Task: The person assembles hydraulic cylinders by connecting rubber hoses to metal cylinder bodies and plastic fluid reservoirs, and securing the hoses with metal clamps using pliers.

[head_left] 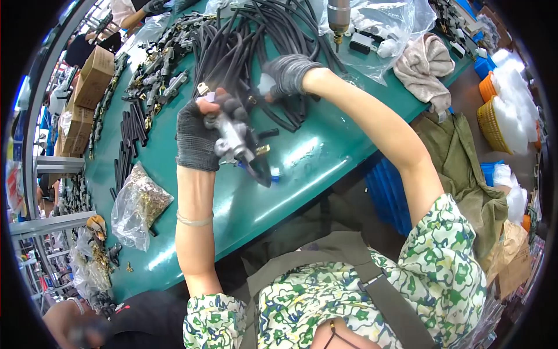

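Observation:
My left hand [197, 135], in a dark grey fingerless glove, is closed around a silver metal cylinder fitting [232, 136] with a brass-coloured piece and a curved black hose on it. The fitting looks like a brake master cylinder and is held above the green table. My right hand [289, 77], also gloved, is over the near ends of a large pile of black rubber hoses [229, 49]. Its fingers are blurred, and I cannot make out whether it grips anything. A short black hose piece [268, 133] lies between the hands on the table.
Many metal fittings [157, 78] cover the far left of the green table [302, 192]. A bag of small brass parts [142, 206] lies left. A power driver [339, 20] hangs overhead, and a rag [424, 61] lies right. Another person's dark sleeve [151, 320] shows lower left.

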{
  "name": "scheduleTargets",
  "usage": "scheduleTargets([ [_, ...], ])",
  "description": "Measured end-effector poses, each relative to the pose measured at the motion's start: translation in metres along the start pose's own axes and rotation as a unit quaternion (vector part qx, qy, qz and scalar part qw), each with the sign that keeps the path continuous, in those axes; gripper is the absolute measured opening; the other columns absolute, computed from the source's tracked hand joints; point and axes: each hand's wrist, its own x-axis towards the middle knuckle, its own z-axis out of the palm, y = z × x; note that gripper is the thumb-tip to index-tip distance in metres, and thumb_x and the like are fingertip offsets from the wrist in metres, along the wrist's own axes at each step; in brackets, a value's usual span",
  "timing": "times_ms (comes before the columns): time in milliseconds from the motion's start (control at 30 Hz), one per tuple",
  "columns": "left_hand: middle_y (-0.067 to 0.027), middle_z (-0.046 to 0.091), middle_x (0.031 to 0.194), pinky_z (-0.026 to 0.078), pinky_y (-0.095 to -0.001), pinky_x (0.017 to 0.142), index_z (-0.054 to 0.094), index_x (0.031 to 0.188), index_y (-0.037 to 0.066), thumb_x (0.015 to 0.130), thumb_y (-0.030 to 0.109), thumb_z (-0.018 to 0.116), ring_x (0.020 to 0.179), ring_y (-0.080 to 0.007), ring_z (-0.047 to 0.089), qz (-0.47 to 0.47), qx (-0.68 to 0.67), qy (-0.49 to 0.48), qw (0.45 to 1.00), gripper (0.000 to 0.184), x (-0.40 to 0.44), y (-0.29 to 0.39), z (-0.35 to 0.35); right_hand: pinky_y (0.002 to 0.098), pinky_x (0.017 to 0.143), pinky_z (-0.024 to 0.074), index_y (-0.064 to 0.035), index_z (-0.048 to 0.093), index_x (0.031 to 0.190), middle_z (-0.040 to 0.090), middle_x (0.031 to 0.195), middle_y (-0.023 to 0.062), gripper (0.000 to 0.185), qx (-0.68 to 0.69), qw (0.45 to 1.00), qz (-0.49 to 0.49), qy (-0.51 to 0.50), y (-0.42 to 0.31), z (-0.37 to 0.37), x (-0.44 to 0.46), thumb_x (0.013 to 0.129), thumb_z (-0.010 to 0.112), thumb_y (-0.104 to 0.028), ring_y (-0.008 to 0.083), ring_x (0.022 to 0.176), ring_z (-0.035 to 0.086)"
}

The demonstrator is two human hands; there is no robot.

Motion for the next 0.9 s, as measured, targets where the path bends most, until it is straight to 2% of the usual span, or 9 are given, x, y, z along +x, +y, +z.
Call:
scheduleTargets([
  [133, 0.0002, 0.039, 0.075, 0.04, -0.0292, 0.067, 0.04, 0.124, -0.008, 0.069, 0.004, 0.048, 0.064, -0.0113, 0.04, 0.07, 0.035, 0.009, 0.997, 0.058, -0.022, 0.015, 0.004, 0.0333, 0.076, 0.0476, -0.0036, 0.064, 0.098, 0.066, 0.087, 0.0129, 0.052, 0.161, 0.985, 0.015, 0.066, 0.009, -0.014, -0.003, 0.063, 0.077, -0.04, 0.0234, 0.083, 0.063],
  [200, 0.0015, 0.038, 0.074, 0.037, -0.0262, 0.063, 0.039, 0.126, -0.007, 0.084, 0.015, 0.052, 0.063, -0.0099, 0.038, 0.056, 0.045, -0.003, 0.997, 0.049, -0.027, 0.024, 0.004, 0.0306, 0.076, 0.0481, -0.0029, 0.064, 0.098, 0.066, 0.088, 0.0107, 0.05, 0.33, 0.938, -0.035, 0.1, 0.002, -0.018, -0.001, 0.063, 0.078, -0.036, 0.0183, 0.083, 0.063],
  [333, -0.0027, 0.052, 0.075, 0.051, -0.0293, 0.056, 0.049, 0.118, 0.0, 0.08, 0.02, 0.064, 0.062, -0.0153, 0.054, 0.055, 0.318, 0.105, 0.941, 0.046, -0.026, 0.021, 0.014, 0.0315, 0.077, 0.0494, -0.0034, 0.066, 0.1, 0.067, 0.086, 0.0131, 0.055, 0.212, 0.937, -0.142, 0.24, -0.06, -0.042, -0.018, 0.065, 0.073, -0.045, 0.0228, 0.083, 0.065],
  [367, -0.0062, 0.058, 0.082, 0.054, -0.0307, 0.064, 0.049, 0.119, 0.001, 0.077, 0.018, 0.067, 0.068, -0.0176, 0.058, -0.006, 0.237, -0.004, 0.972, 0.05, -0.024, 0.027, 0.002, 0.0313, 0.077, 0.0494, -0.0032, 0.066, 0.102, 0.067, 0.087, 0.0132, 0.056, 0.252, 0.932, -0.169, 0.2, -0.065, -0.044, -0.019, 0.066, 0.072, -0.046, 0.0225, 0.084, 0.065],
  [533, -0.0103, 0.062, 0.092, 0.053, -0.0308, 0.068, 0.052, 0.115, 0.0, 0.076, 0.022, 0.067, 0.077, -0.0215, 0.061, 0.095, 0.201, -0.008, 0.975, 0.047, -0.052, 0.029, -0.008, 0.0276, 0.082, 0.0484, -0.0008, 0.051, 0.124, 0.066, 0.098, 0.0117, 0.073, 0.424, 0.863, -0.272, 0.044, -0.076, -0.041, -0.036, 0.072, 0.071, -0.049, 0.0173, 0.09, 0.063],
  [633, -0.0116, 0.063, 0.093, 0.052, -0.0309, 0.063, 0.053, 0.115, 0.001, 0.079, 0.031, 0.064, 0.074, -0.0205, 0.061, 0.156, 0.191, 0.071, 0.966, 0.049, -0.064, 0.034, -0.024, 0.0291, 0.087, 0.0475, 0.0004, 0.044, 0.128, 0.063, 0.102, 0.008, 0.057, 0.466, 0.824, -0.303, 0.113, -0.068, -0.027, -0.043, 0.079, 0.07, -0.015, 0.0131, 0.096, 0.059],
  [700, -0.0116, 0.061, 0.093, 0.048, -0.0294, 0.058, 0.053, 0.116, 0.002, 0.08, 0.033, 0.063, 0.066, -0.0159, 0.053, 0.124, 0.122, -0.004, 0.985, 0.049, -0.078, 0.049, -0.047, 0.0333, 0.091, 0.0459, -0.0016, 0.044, 0.127, 0.06, 0.111, 0.0121, 0.066, 0.413, 0.879, -0.16, 0.174, -0.069, -0.001, -0.063, 0.076, 0.073, -0.029, 0.0187, 0.103, 0.058],
  [800, -0.0114, 0.057, 0.097, 0.046, -0.0282, 0.056, 0.054, 0.111, 0.002, 0.078, 0.034, 0.065, 0.073, -0.0184, 0.049, 0.173, 0.047, -0.025, 0.983, 0.048, -0.093, 0.053, -0.063, 0.0428, 0.105, 0.0296, 0.0032, 0.038, 0.129, 0.039, 0.131, 0.0258, 0.103, -0.024, 0.989, -0.106, 0.103, -0.074, 0.067, -0.088, 0.058, 0.073, -0.063, 0.0378, 0.125, 0.036],
  [900, -0.0124, 0.057, 0.097, 0.046, -0.0286, 0.057, 0.056, 0.107, 0.002, 0.077, 0.034, 0.066, 0.073, -0.0215, 0.05, 0.231, -0.005, -0.007, 0.973, 0.045, -0.092, 0.054, -0.076, 0.0408, 0.101, 0.0321, 0.005, 0.042, 0.125, 0.048, 0.12, 0.0231, 0.096, -0.032, 0.982, -0.133, 0.132, -0.083, 0.087, -0.087, 0.058, 0.072, -0.057, 0.0361, 0.116, 0.044],
])
